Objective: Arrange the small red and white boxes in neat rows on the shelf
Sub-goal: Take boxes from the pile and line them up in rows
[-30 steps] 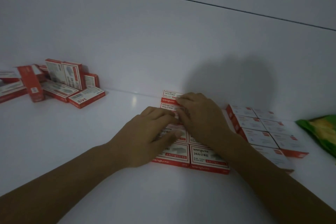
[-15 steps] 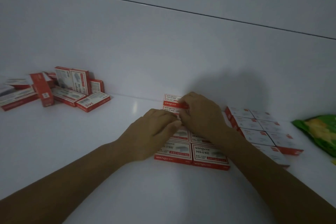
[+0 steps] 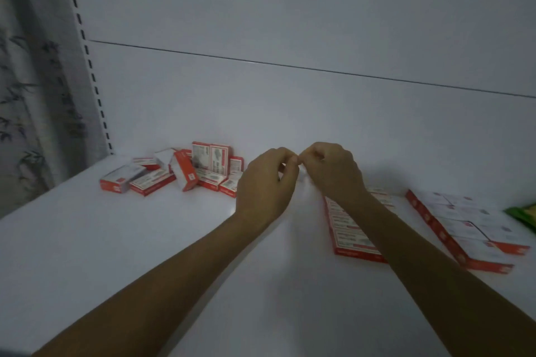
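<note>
A loose pile of small red and white boxes point(image 3: 179, 174) lies at the back left of the white shelf point(image 3: 116, 255), some flat, some on edge. A neat block of the same boxes point(image 3: 348, 232) lies flat to the right, partly hidden by my right forearm. A second neat block point(image 3: 464, 226) sits further right. My left hand point(image 3: 265, 185) and my right hand point(image 3: 333, 171) hover above the shelf between the pile and the first block. Their curled fingertips meet, and I see no box in either.
The white back panel point(image 3: 290, 110) closes the shelf behind. A slotted upright point(image 3: 90, 72) and a bamboo-patterned curtain point(image 3: 29, 95) stand at the left. A green packet point(image 3: 523, 211) lies at the far right edge.
Both hands have lifted off the neat block and moved left of it, fingertips together. The view has swung left, bringing the upright and curtain into sight.
</note>
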A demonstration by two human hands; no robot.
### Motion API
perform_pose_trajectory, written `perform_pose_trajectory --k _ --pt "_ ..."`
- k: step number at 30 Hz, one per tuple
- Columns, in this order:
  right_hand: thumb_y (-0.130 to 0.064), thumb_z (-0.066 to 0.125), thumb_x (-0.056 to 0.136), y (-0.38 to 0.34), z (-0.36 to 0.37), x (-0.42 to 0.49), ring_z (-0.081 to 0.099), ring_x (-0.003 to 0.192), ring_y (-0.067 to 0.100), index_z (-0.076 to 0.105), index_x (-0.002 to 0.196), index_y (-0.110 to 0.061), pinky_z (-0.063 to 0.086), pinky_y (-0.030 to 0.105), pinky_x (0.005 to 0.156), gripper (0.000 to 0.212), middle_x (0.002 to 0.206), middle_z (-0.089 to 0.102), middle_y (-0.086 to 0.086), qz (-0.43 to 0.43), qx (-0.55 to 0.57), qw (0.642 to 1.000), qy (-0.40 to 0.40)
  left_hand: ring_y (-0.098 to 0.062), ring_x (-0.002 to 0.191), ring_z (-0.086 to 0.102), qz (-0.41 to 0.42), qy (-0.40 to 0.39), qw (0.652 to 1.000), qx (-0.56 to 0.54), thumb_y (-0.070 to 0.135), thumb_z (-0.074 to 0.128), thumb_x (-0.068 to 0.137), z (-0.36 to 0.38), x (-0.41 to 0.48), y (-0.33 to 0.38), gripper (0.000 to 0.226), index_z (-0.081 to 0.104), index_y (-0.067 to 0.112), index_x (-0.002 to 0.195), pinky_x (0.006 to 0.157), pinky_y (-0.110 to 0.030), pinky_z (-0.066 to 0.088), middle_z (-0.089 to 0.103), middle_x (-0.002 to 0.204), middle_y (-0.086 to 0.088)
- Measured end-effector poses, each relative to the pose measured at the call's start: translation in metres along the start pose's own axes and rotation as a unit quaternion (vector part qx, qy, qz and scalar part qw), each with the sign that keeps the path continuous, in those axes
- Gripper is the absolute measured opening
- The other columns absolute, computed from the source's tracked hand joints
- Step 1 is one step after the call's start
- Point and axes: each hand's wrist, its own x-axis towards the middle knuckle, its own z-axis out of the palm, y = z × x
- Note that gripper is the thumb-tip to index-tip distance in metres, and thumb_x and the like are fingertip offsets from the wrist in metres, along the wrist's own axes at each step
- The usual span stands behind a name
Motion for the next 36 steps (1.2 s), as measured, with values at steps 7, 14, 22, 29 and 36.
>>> perform_pose_trajectory --k 7,14,22,29,36 --pt "-0.035 0.061 0.082 -0.075 0.076 -0.03 0.06 0.1 0.018 0.056 0.114 -0.026 0.047 0.031 0.084 0.034 0.106 0.063 -0.006 -0.014 0.035 0.995 -0.098 -0.008 0.082 0.056 0.085 -0.016 0.993 0.074 0.037 0.038 0.091 -0.123 -0.014 -0.084 0.034 0.066 0.019 0.094 0.07 -0.024 0.045 0.066 0.092 0.006" --pt "-0.042 0.055 0.087 -0.107 0.151 -0.046 0.038 0.132 0.017 0.015 0.145 -0.028 0.036 0.039 0.106 0.072 0.148 0.034 -0.004 -0.029 0.034 0.994 -0.101 -0.004 0.083 0.059 0.032 0.0 0.999 0.018 0.024 0.047 0.09 -0.16 -0.008 -0.135 0.017 0.064 0.024 0.091 0.07 -0.021 0.046 0.066 0.092 0.013" --pt "-0.04 0.05 0.086 -0.108 0.161 -0.051 0.048 0.118 0.024 0.054 0.126 -0.03 0.042 0.036 0.098 0.041 0.131 0.049 0.004 -0.132 -0.047 0.984 -0.112 -0.005 0.074 0.063 -0.022 0.0 0.993 -0.112 0.007 0.05 0.091 -0.155 -0.006 -0.13 0.033 0.061 0.036 0.08 0.065 -0.018 0.048 0.066 0.075 0.016" --pt "-0.014 0.057 0.088 -0.109 0.147 -0.056 0.06 0.083 0.009 0.067 0.105 -0.023 0.049 0.024 0.076 0.022 0.1 0.062 -0.002 -0.099 0.069 0.993 -0.007 -0.01 0.078 0.064 -0.084 0.01 0.993 -0.082 0.026 0.053 0.092 -0.149 -0.005 -0.136 0.012 0.056 0.023 0.104 0.073 -0.032 0.054 0.069 0.087 0.004" --pt "-0.003 0.047 0.089 -0.118 0.13 -0.056 0.056 0.061 0.01 0.059 0.109 -0.025 0.047 0.02 0.05 0.032 0.092 0.062 -0.006 0.025 0.265 0.964 0.02 -0.015 0.107 0.052 0.058 -0.054 0.997 0.024 0.029 0.055 0.077 -0.153 -0.014 -0.131 0.046 0.053 0.016 0.121 0.092 -0.031 0.045 0.058 0.12 -0.001"
